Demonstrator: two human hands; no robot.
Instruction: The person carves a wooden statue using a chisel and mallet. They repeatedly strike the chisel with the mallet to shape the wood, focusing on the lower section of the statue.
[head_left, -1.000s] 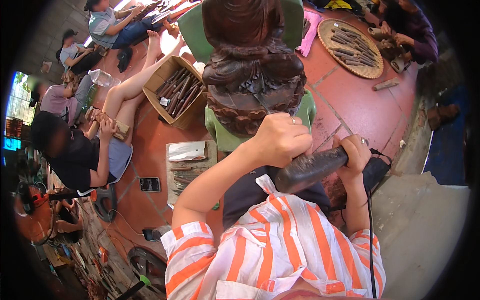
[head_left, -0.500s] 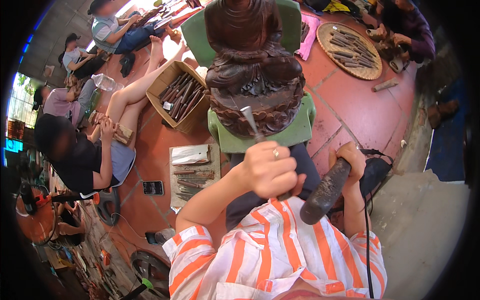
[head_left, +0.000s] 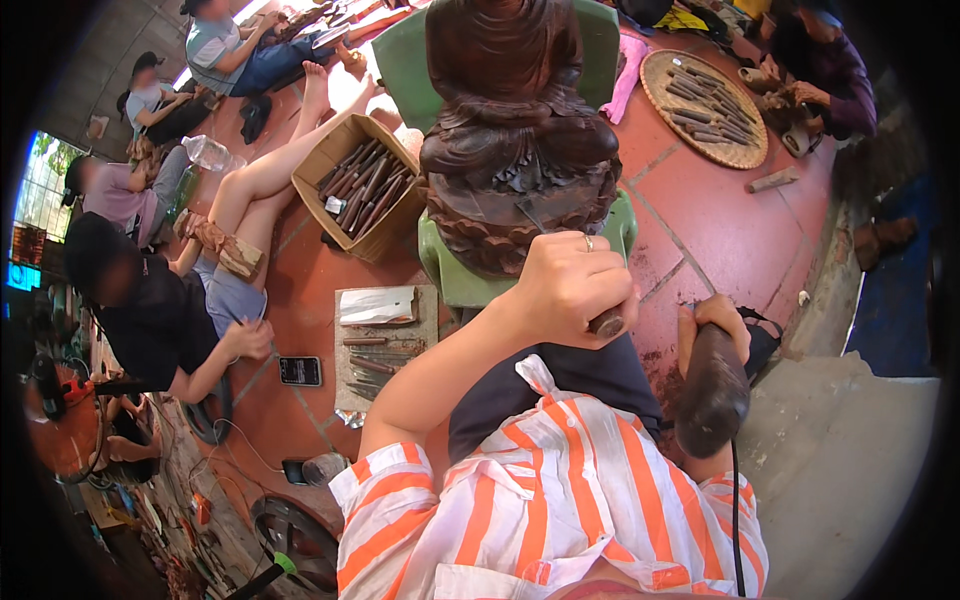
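Observation:
A dark carved wooden statue (head_left: 515, 130) stands on a green plastic chair (head_left: 462, 278) in front of me. My left hand (head_left: 570, 290) is closed around a chisel (head_left: 540, 225) whose thin blade points up at the statue's lotus base. My right hand (head_left: 715, 318) grips the top of a dark wooden mallet (head_left: 712, 390), held low beside my right knee and away from the chisel. My striped orange and white sleeves fill the lower part of the view.
A cardboard box of chisels (head_left: 362, 185) sits left of the chair, a low board with tools (head_left: 383, 335) below it, a phone (head_left: 300, 371) on the red tile floor. A round woven tray of tools (head_left: 705, 105) lies at the upper right. Several people sit carving at the left.
The mallet has swung down and away from the chisel handle to my right side. My left hand has moved up with the chisel against the statue base.

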